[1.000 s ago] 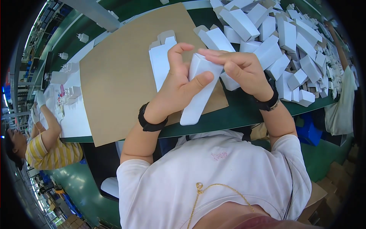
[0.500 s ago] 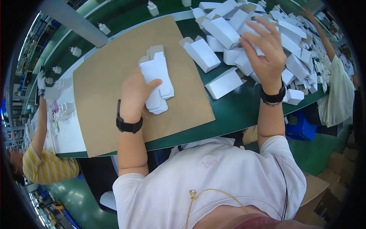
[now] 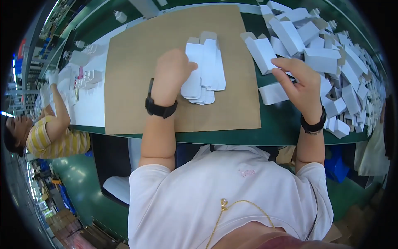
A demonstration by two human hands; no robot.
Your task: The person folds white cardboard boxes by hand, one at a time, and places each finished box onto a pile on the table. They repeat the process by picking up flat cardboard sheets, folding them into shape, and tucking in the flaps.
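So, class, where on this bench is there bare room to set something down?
Bare: the brown sheet between the white surface and left hand, plus its strip below the flat cartons. Crowded: the right side, white boxes piled beside and beyond the right hand.

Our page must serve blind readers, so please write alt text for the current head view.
A person's left hand is at the left edge of flat white cartons stacked on a brown cardboard sheet. The right hand is near a heap of white boxes.

A white shirt [image 3: 226, 189], black wristbands [image 3: 161, 110] and gold necklace [image 3: 224, 203] are worn.
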